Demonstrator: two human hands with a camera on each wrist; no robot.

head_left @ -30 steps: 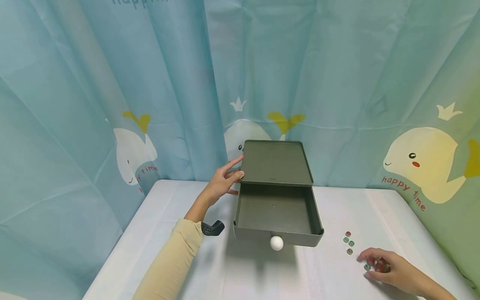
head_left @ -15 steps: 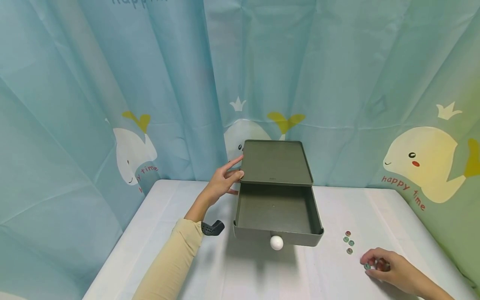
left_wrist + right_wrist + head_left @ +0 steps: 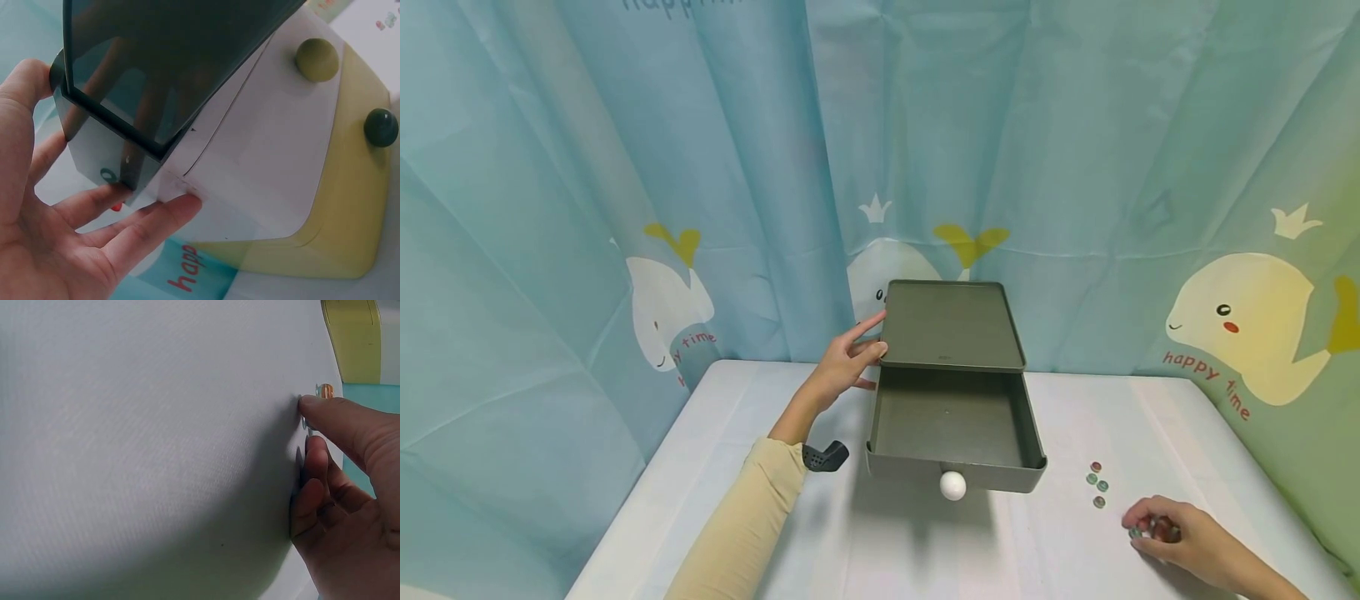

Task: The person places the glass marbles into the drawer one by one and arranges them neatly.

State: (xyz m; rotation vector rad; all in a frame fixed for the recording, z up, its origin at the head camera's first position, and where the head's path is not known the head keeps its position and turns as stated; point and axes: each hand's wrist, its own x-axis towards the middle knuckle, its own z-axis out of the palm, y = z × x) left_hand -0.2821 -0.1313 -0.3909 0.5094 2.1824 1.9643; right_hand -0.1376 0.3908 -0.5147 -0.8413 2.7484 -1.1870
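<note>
Small round glass beads (image 3: 1098,484), green and reddish, lie in a loose group at the lower right of the head view on the white cloth-covered table (image 3: 925,550); one more bead sits under the fingertips of the right hand (image 3: 1172,537), whose fingers curl down onto it, apparently pinching.

Dark grey-green plastic drawer box (image 3: 951,325), centre frame: its drawer (image 3: 953,433) stands pulled out towards the viewer and empty, a white ball knob (image 3: 952,485) on its front. The left hand (image 3: 846,362), fingers straight, rests against the box's left edge, steadying it without gripping. Behind hangs a blue curtain with cartoon whales (image 3: 1247,325).

Left wrist view: the same hand (image 3: 69,237) spread flat, fingers (image 3: 156,219) pressed to the dark box wall (image 3: 150,81), upper left.

Right wrist view: curled fingers (image 3: 325,481) at right edge, fingertip on a bead (image 3: 325,391) barely showing, upper right; whether it is lifted clear I cannot tell.

Risk, as I judge it: the bead is small and smooth, so a shallow pinch may let it slip and roll off the table edge close by; a brushing sleeve could scatter the others.
</note>
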